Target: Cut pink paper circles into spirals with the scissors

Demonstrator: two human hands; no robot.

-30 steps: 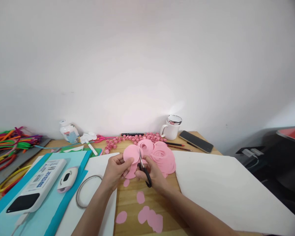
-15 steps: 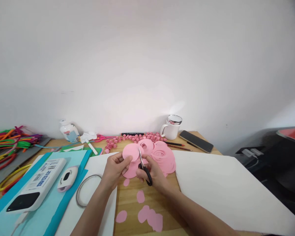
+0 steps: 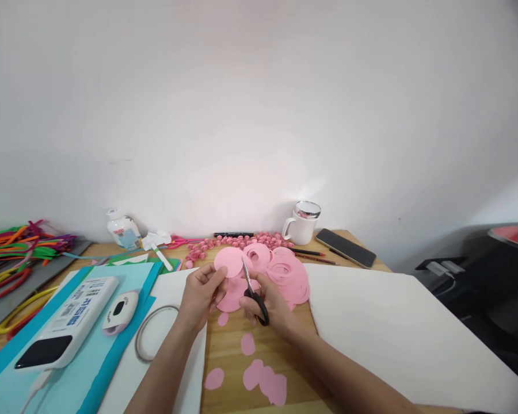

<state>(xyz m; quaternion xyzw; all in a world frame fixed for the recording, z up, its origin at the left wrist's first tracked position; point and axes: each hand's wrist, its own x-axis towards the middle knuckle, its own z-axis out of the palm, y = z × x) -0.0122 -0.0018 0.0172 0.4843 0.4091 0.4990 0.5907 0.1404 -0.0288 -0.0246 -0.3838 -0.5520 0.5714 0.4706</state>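
My left hand (image 3: 204, 290) pinches a round pink paper disc (image 3: 229, 260) by its lower edge. In my right hand (image 3: 270, 302) is a pair of black-handled scissors (image 3: 256, 299), its blades pointing up at the disc's right edge. How far the blades are apart is too small to tell. Behind and to the right lies a heap of pink paper rings (image 3: 294, 282), some cut into spirals. Small pink paper scraps (image 3: 266, 380) are scattered on the wooden table (image 3: 228, 345) nearer to me.
Small rolled pink paper roses (image 3: 267, 238) line the wall side, by a white mug (image 3: 303, 223) and a phone (image 3: 346, 248). White boards (image 3: 384, 322) flank the work area. At left are a power bank (image 3: 69, 322), a tape roll (image 3: 140, 339) and pipe cleaners (image 3: 21, 247).
The pink disc has shifted very slightly left and up in my left hand. The scissors stay at its right edge; the whole view has moved a touch.
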